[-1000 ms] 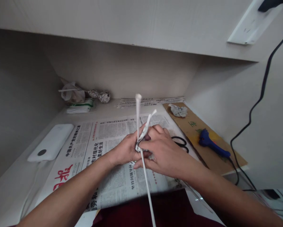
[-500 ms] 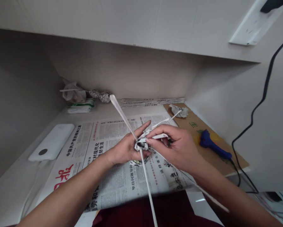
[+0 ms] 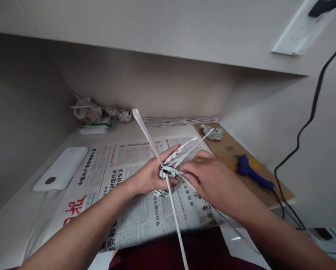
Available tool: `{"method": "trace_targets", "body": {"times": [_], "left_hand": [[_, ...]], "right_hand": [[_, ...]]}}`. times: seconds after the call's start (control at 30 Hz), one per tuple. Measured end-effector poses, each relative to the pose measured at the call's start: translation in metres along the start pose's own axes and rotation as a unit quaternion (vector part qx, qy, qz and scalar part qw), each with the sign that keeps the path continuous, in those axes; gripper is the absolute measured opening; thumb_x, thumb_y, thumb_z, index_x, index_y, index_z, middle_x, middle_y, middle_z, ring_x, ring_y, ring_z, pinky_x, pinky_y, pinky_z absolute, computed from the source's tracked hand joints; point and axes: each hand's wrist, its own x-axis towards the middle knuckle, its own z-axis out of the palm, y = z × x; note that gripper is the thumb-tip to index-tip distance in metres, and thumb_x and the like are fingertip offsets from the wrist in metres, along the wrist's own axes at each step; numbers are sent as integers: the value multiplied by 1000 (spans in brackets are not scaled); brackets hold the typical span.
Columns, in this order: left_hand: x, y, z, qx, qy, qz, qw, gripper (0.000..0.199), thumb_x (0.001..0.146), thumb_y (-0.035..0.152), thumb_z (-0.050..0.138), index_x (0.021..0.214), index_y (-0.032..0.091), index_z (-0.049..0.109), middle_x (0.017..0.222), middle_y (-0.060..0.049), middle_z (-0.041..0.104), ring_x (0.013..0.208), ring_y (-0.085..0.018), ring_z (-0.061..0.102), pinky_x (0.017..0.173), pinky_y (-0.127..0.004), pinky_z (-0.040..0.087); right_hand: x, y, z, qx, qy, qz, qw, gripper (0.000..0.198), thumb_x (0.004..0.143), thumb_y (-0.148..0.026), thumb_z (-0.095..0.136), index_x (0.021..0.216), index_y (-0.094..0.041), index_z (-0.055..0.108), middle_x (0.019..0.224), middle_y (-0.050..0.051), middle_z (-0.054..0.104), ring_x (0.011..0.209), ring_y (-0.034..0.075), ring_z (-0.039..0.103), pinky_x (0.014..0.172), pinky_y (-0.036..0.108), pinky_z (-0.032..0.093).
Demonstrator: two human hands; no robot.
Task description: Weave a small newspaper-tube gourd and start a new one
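My left hand (image 3: 149, 176) is wrapped round a small woven newspaper piece (image 3: 162, 172), with the thumb in front and a finger stretched along its far side. Several paper strips fan out from the top of that piece: one rises to the upper left, one runs down toward my lap, others point to the upper right. My right hand (image 3: 203, 176) pinches a paper strip (image 3: 173, 171) at the right of the opening, where it lies folded across. The lower part of the woven piece is mostly hidden by my left hand.
Newspaper (image 3: 128, 210) covers the tabletop. A blue glue gun (image 3: 254, 173) lies on cardboard (image 3: 269, 195) at right, beside crumpled paper (image 3: 212, 133). A white power bank (image 3: 61, 168) is at left. Rolled paper sticks (image 3: 179, 122) and a plastic bag (image 3: 87, 109) lie along the back.
My right hand has turned and drawn the strip down across the opening toward the right. My left hand stays in place, while the strips at the upper right have spread apart.
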Motion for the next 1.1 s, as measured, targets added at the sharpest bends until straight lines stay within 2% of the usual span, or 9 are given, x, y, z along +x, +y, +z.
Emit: {"method": "trace_targets", "body": {"times": [0.1,0.17,0.4,0.5,0.6,0.7,0.87,1.0,1.1], "left_hand": [[0,1,0,-2,-5,1,1000,89,76,26,70,149,26,20,85,0,58,72,-14,53,72,-30,47],[0,2,-1,4,-14,-4,1000,91,76,26,70,150,26,18,85,0,60,74,-14,55,74,-31,48],[0,0,-3,39,-21,-1,999,94,74,24,70,150,26,15,93,-2,61,78,-15,57,79,-35,49],[-1,-1,-2,53,-26,9,998,92,73,24,69,150,24,18,96,-3,62,80,-16,57,79,-35,50],[0,-1,-1,66,-36,19,997,78,70,23,69,140,22,36,98,-4,61,83,-18,57,76,-34,50],[0,-2,0,63,-44,14,997,53,71,24,68,121,19,51,94,-3,58,81,-17,55,71,-30,50],[-1,-7,0,56,-56,-17,997,30,73,27,69,98,16,55,85,-2,58,74,-15,54,64,-27,50],[-1,-6,1,19,-44,-12,999,40,74,25,69,110,16,56,88,-2,61,78,-16,58,71,-30,51],[0,-3,0,3,-32,3,999,72,72,23,71,137,20,40,101,-5,62,95,-20,59,86,-36,50]], "right_hand": [[3,-2,1,0,-14,5,1000,13,86,-14,55,84,-20,66,83,4,64,84,20,56,76,34,41],[4,-2,1,26,9,37,999,11,86,-16,54,83,-20,65,84,4,64,78,18,55,70,31,41],[12,-7,6,258,32,81,962,7,84,-16,54,80,-20,58,66,-4,60,56,9,53,54,22,40],[18,-11,5,236,31,68,969,8,81,-16,54,75,-20,57,63,-4,59,53,8,51,51,22,38],[24,-11,2,209,16,54,976,10,77,-12,54,71,-20,57,64,-4,61,54,8,53,51,22,38],[31,-8,4,249,3,80,965,11,75,-11,52,75,-20,58,63,-4,62,55,9,56,51,21,40],[33,-6,14,332,25,117,936,15,79,-13,51,90,-21,57,73,-2,66,61,11,62,54,22,46],[27,-10,18,331,33,85,939,23,81,-10,48,96,-22,61,78,-1,67,64,10,62,56,22,45],[22,-11,20,289,46,75,953,20,82,-12,49,89,-22,64,77,-3,67,61,10,59,57,23,43]]}}
